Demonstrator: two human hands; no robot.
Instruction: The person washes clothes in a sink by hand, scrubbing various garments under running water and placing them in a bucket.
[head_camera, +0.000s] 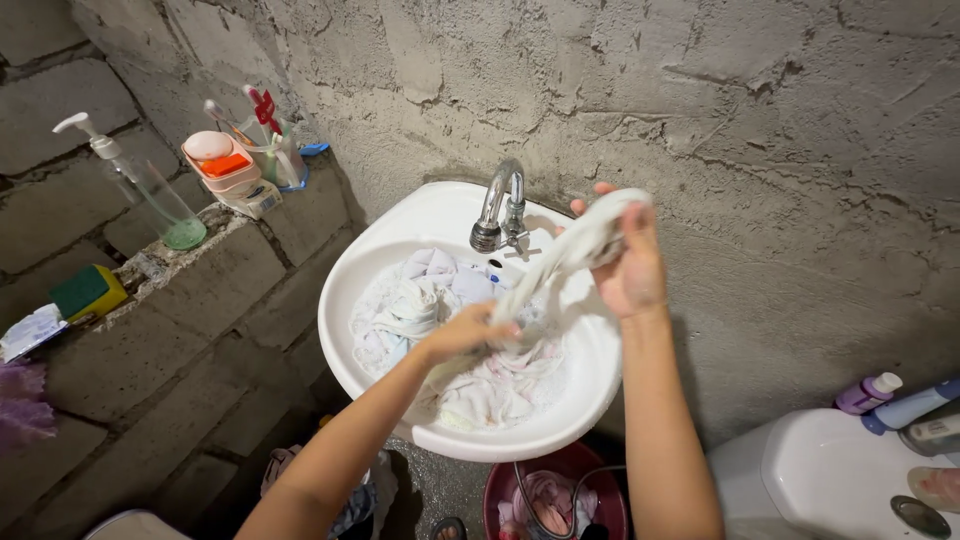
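far left, a green-and-yellow sponge (88, 291) sat on the block ledge (235, 255), with a clear pump bottle (150, 190) of green liquid standing beyond it. next along the ledge came a pink soap dish (222, 160) and a cup of toothbrushes (268, 135) tucked against the rough grey wall (700, 110). in the middle, the white sink (420, 225) hung full of soapy, pale laundry (420, 305), the chrome tap (500, 210) arching over it. the left hand (465, 332) was down low over the basin, its grip closed around the lower end of a white cloth (560, 262). that cloth stretched up, twisted like a rope, to the right hand (625, 262), whose grip was clamped on the upper end, raised just right of the tap. below the sink stood a dark red bucket (510, 490) with more pink clothes inside. far right, a white toilet tank (820, 470) carried a purple bottle (868, 393) and a blue bottle (915, 405), lying side by side.
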